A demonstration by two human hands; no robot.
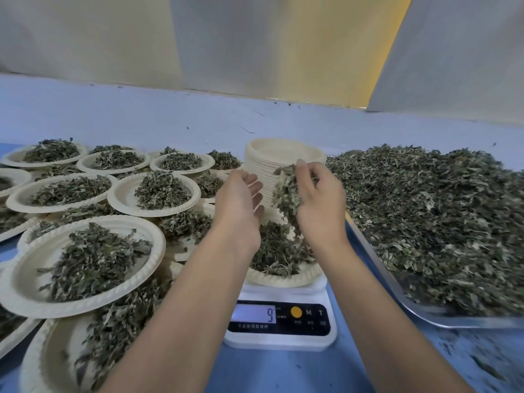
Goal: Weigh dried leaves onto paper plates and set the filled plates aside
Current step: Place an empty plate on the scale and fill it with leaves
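A white digital scale [279, 321] sits in front of me, its display reading 9. On it lies a paper plate [283, 277] with a mound of dried leaves [275, 251]. Above that plate my right hand [319, 199] grips a clump of dried leaves [286, 191], some of it hanging down toward the plate. My left hand [241, 201] hovers beside it, fingers straight and palm turned toward the clump, holding nothing. A stack of empty paper plates [272, 160] stands just behind both hands.
A big metal tray [419, 307] heaped with loose dried leaves [433, 211] fills the right side. Several filled paper plates [85, 265] overlap on the left, some stacked on others. The blue table [272, 370] runs to a pale wall behind.
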